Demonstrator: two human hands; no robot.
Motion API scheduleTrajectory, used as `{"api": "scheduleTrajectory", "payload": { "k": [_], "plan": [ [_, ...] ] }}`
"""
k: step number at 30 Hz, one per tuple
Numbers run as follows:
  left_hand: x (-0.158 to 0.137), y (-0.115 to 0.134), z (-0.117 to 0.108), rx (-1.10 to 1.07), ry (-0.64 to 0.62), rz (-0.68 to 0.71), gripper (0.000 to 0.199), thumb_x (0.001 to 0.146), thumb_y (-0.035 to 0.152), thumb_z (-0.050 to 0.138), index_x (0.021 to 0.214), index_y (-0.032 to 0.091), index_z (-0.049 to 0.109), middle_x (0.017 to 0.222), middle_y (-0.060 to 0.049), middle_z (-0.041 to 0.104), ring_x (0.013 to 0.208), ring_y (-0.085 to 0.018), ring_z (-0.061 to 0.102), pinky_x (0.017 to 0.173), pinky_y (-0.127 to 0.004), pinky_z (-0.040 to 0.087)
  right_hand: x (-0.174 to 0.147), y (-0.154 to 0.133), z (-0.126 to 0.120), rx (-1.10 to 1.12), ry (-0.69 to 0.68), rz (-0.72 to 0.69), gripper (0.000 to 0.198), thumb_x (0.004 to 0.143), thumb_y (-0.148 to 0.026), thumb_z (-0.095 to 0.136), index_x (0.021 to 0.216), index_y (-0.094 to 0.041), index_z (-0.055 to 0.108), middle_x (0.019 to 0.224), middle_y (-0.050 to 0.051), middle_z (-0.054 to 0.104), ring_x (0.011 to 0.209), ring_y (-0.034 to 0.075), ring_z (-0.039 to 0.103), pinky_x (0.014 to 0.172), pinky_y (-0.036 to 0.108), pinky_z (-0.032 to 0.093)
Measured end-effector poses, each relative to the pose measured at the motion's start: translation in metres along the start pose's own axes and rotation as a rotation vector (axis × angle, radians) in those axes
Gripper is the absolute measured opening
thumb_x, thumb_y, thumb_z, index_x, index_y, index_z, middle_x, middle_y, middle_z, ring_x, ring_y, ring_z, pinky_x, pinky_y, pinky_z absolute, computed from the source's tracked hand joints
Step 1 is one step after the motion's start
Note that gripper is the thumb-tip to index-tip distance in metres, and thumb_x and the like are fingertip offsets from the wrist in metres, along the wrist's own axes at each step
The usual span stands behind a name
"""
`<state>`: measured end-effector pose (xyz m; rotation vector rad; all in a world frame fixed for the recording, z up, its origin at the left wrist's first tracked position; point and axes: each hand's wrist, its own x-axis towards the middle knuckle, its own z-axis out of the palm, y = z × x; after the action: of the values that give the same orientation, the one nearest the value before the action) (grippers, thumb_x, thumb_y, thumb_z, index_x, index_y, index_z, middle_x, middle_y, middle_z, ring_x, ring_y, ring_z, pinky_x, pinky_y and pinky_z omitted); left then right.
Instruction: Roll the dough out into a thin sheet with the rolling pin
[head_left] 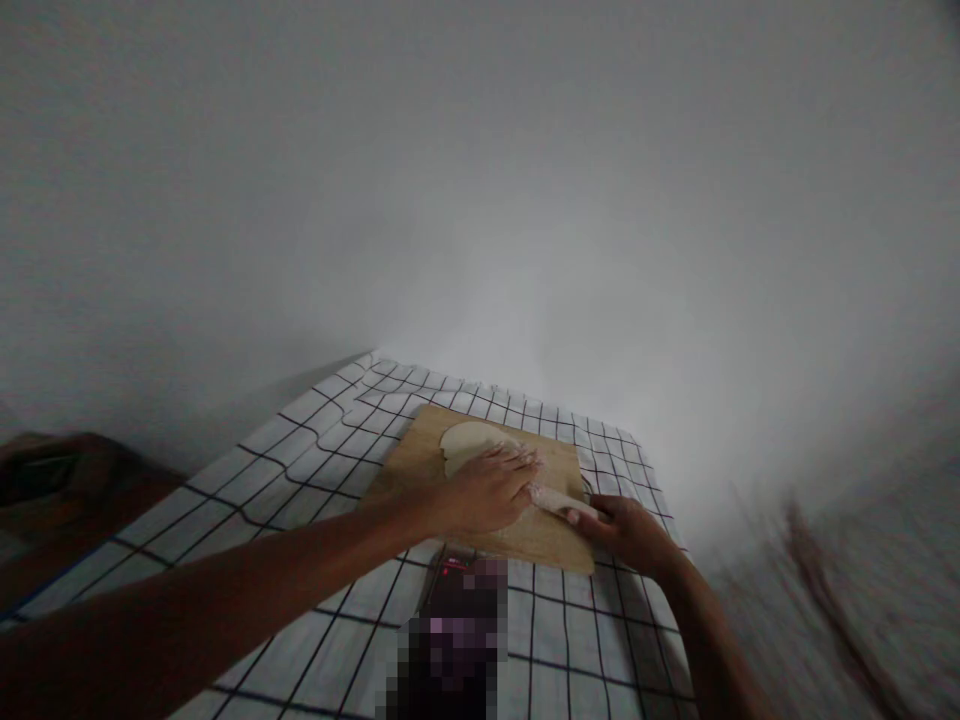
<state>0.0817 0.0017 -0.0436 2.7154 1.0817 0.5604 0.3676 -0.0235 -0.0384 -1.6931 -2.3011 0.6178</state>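
A home kitchen corner: a bench (315, 440) under a white, black-checked cloth (570, 620) stands against a bare white wall (525, 200). On it, a wooden board (420, 455) carries flattened dough (465, 440), with flour on a rolling pin (555, 497).

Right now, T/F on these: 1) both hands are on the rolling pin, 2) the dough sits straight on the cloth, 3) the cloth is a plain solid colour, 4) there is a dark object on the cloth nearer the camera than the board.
1) True. The left hand lies flat over the rolling pin and the right hand grips its end.
2) False. The dough lies on the wooden board, and the board lies on the cloth.
3) False. The tablecloth is white with a dark grid of lines.
4) True. A dark object with small red lights sits on the cloth on the near side of the board; part of it is blurred out.
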Motion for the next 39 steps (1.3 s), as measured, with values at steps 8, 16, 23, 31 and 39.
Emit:
{"api": "scheduleTrajectory", "payload": {
  "k": [8,16,23,31,39],
  "plan": [
    [0.022,-0.046,-0.045,-0.017,0.043,-0.031,0.036,0.096,0.014,0.043,0.117,0.020,0.072,0.117,-0.007,0.076,0.110,-0.021,0.069,0.095,-0.033,0.051,-0.005,0.030,-0.012,0.247,0.164,-0.030,0.057,0.092,-0.072,0.048,0.069,-0.020,0.050,0.063,-0.004,0.035,0.060,0.012,0.033,0.053,0.026,0.023],
    [0.035,-0.043,-0.017,0.142,0.087,0.112,0.025,0.103,0.032,0.048,0.105,0.019,0.069,0.111,-0.010,0.067,0.110,-0.025,0.062,0.100,-0.040,0.045,-0.001,0.039,-0.009,0.265,0.236,-0.013,0.051,0.095,-0.066,0.050,0.071,-0.020,0.047,0.066,-0.004,0.033,0.062,0.012,0.033,0.055,0.027,0.023],
    [0.054,-0.050,-0.021,0.249,-0.038,-0.120,0.035,0.102,0.043,0.046,0.091,0.022,0.071,0.089,-0.008,0.074,0.085,-0.025,0.070,0.080,-0.037,0.049,-0.002,0.040,-0.013,0.246,0.197,0.004,0.052,0.095,-0.065,0.051,0.070,-0.020,0.045,0.066,-0.004,0.030,0.062,0.012,0.031,0.055,0.027,0.020],
    [0.051,-0.064,-0.028,0.268,0.126,-0.359,0.033,0.102,0.037,0.044,0.092,0.020,0.070,0.090,-0.012,0.075,0.089,-0.029,0.071,0.079,-0.040,0.049,-0.005,0.035,-0.013,0.191,0.139,0.039,0.060,0.096,-0.072,0.045,0.064,-0.021,0.041,0.062,-0.004,0.028,0.058,0.011,0.030,0.054,0.028,0.020],
    [0.057,-0.006,-0.018,0.003,0.142,-0.041,0.035,0.107,0.036,0.033,0.123,0.023,0.061,0.128,-0.007,0.069,0.123,-0.023,0.061,0.108,-0.041,0.043,-0.006,0.017,-0.016,-0.071,0.106,0.089,0.068,0.089,-0.080,0.048,0.055,-0.021,0.045,0.054,-0.003,0.038,0.053,0.012,0.034,0.052,0.028,0.021]
  ]
}}
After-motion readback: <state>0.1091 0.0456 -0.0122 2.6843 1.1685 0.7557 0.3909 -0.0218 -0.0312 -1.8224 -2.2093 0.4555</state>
